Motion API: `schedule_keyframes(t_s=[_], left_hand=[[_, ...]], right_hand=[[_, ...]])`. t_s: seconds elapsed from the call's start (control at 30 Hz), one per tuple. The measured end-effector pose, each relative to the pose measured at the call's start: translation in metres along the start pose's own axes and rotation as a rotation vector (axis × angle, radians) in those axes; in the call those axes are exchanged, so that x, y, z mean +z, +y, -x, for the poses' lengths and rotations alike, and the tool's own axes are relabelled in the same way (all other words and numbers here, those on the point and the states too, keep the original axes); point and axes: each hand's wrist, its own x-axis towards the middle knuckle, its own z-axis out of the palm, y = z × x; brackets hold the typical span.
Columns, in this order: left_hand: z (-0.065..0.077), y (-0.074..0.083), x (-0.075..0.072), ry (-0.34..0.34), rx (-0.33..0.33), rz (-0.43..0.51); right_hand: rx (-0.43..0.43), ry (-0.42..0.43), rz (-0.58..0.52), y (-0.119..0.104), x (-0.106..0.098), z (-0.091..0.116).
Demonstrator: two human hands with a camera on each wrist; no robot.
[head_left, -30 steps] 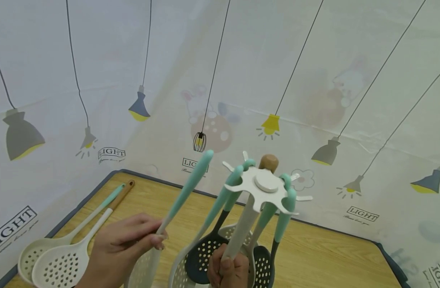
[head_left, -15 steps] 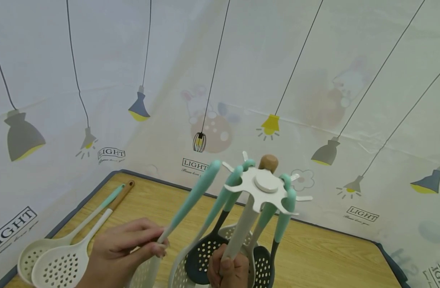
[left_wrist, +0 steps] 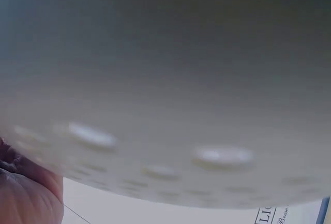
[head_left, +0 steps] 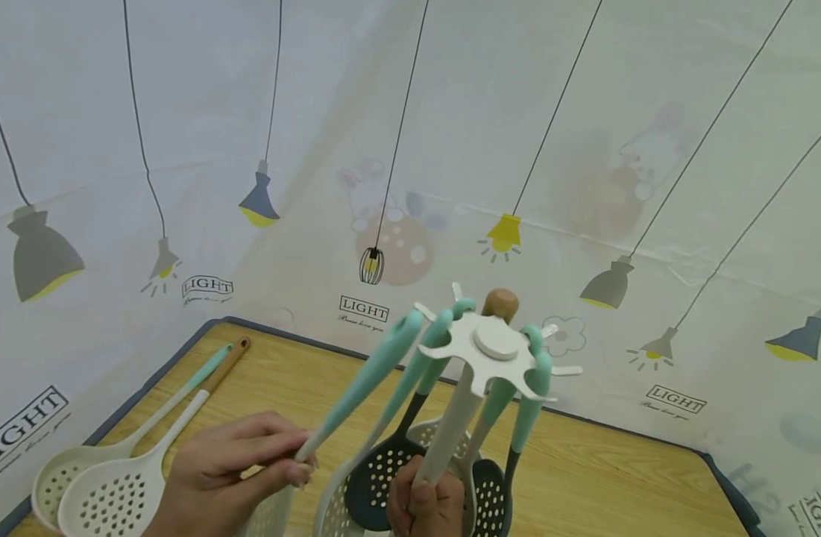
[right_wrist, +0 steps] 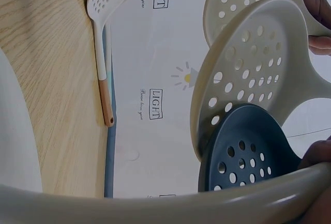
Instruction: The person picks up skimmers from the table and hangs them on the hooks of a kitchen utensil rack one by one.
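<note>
My left hand [head_left: 225, 470] pinches a cream skimmer by the neck, just below its mint handle [head_left: 366, 384]. The handle's tip overlaps the left arm of a white utensil rack [head_left: 480, 354]. In the left wrist view the skimmer's perforated bowl [left_wrist: 165, 94] fills most of the picture. The rack's post [head_left: 450, 425] is gripped low down by my right hand [head_left: 426, 496]. Several mint-handled utensils hang from the rack's hooks, among them a dark skimmer [head_left: 376, 477] and, in the right wrist view, a cream skimmer [right_wrist: 248, 63]. A brown handle end [head_left: 501, 304] shows behind the rack top.
Two more skimmers lie at the left of the wood-patterned table [head_left: 618, 462]: a white one with a brown handle [head_left: 115, 492] over a cream one with a mint handle [head_left: 64, 473]. A white cloth [head_left: 517, 149] printed with lamps hangs behind the table's dark edge.
The held skimmer's handle has tilted right and downward, its tip coming up against the rack's left side in view. My right hand and the rack stay still.
</note>
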Motion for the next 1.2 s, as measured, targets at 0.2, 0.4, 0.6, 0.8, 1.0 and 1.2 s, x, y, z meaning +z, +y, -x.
schedule_keyframes(t_s=[0.2,0.4,0.6,0.8,1.0,1.2], left_hand=[[-0.0022,-0.0016,-0.0004,-0.012,0.044,0.001],[-0.0053,-0.0019,-0.002,-0.023,0.085,-0.035],[-0.0058,-0.0016,-0.0032,-0.036,0.103,-0.062],[-0.0048,0.0006,-0.003,-0.037,0.093,-0.104],[-0.0049,0.0028,-0.0014,-0.026,0.081,-0.133],[-0.0046,0.0049,0.001,-0.018,0.062,-0.095]], right_hand=[[-0.011,-0.003,-0.004,0.0002,0.0007,-0.0005],[0.002,0.02,0.014,0.0,0.0016,0.0002],[-0.009,0.011,0.016,-0.0002,0.0014,-0.0003],[-0.016,0.006,0.008,-0.0003,0.0013,-0.0008],[-0.018,0.006,0.014,-0.0003,0.0009,-0.0006],[-0.012,0.012,0.024,-0.0001,0.0004,-0.0002]])
